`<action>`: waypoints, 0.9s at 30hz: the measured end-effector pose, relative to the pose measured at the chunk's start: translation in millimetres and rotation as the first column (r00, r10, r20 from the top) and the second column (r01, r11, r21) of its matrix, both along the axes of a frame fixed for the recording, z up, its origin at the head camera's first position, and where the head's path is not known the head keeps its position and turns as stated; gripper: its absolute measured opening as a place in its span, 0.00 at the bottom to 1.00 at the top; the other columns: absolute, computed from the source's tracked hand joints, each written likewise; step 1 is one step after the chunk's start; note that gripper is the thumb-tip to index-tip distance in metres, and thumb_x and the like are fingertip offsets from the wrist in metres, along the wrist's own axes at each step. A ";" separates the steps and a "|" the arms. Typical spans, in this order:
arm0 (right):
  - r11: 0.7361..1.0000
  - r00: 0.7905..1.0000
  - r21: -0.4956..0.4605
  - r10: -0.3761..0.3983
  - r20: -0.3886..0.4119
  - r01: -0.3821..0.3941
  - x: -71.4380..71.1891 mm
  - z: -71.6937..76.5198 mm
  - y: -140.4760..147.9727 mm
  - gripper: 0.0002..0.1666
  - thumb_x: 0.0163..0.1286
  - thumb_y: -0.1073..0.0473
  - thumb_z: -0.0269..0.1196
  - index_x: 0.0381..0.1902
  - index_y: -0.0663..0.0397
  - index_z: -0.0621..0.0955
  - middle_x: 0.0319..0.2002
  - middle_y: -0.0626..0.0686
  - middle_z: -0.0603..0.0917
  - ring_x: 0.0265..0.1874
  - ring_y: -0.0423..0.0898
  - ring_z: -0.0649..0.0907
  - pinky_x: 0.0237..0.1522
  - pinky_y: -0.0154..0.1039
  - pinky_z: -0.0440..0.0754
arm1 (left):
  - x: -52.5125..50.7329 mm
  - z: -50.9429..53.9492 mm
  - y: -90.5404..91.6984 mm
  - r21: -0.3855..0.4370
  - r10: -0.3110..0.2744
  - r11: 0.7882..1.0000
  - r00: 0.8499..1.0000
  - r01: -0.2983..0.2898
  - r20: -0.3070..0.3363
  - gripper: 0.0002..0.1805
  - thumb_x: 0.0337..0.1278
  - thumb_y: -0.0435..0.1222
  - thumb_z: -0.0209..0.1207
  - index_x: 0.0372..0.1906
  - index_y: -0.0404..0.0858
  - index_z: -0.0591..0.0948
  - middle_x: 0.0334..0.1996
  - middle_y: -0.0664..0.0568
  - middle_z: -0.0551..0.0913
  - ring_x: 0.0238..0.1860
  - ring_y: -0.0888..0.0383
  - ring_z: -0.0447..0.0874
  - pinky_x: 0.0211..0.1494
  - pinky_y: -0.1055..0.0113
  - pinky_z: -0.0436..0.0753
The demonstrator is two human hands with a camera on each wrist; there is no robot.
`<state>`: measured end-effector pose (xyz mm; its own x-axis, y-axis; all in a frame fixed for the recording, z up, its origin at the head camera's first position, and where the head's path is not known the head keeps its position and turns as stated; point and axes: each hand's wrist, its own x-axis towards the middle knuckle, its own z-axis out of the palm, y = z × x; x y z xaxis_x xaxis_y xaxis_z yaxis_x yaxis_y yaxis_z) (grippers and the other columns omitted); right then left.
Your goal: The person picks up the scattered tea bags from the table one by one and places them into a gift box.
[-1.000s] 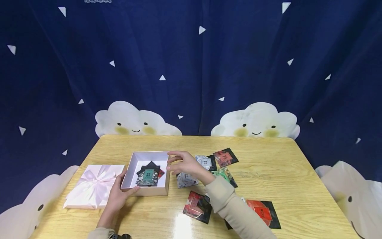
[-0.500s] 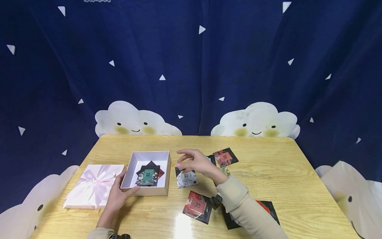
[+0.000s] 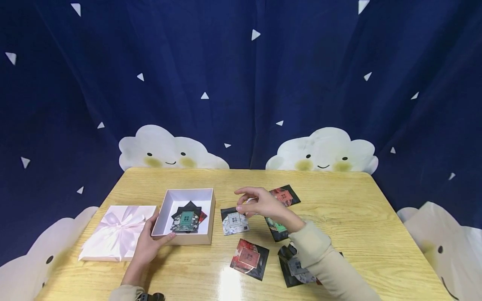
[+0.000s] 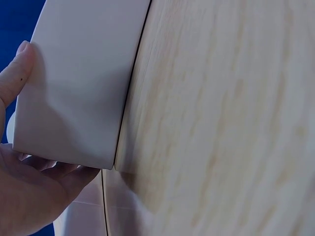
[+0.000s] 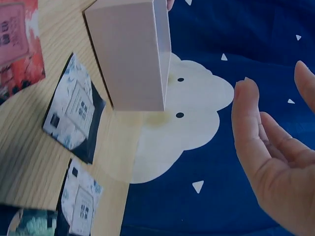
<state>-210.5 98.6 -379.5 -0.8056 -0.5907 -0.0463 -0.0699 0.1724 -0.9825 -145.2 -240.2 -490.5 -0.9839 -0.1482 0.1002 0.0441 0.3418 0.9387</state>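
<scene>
— Pink and pale, the open-topped box [image 3: 193,239] is set on the worktop [image 3: 361,217]; how is it held?
— Its near left corner is gripped by the left hand [image 3: 148,244], with the thumb pressed to the front wall.
— And the packets inside [image 3: 187,221]?
— They are stacked askew, a green-labelled one uppermost.
— How is the right hand [image 3: 263,205] held?
— It is raised near the white packet [image 3: 236,227], its fingers loosely bent and a gap left beside the thumb.
— Where is the ribboned lid [image 3: 119,232]?
— It is laid left of the box.
</scene>
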 end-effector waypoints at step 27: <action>0.990 0.987 0.133 0.073 -0.143 -0.054 3.9 -6.7 83.6 0.28 0.61 0.60 0.62 0.56 0.70 0.70 0.38 0.59 0.78 0.27 0.44 0.79 0.25 0.40 0.81 | 1.2 3.9 -0.3 0.011 -0.016 1.000 1.000 0.016 0.019 0.51 0.42 0.27 0.67 0.69 0.29 0.47 0.64 0.30 0.54 0.64 0.39 0.53 0.64 0.46 0.52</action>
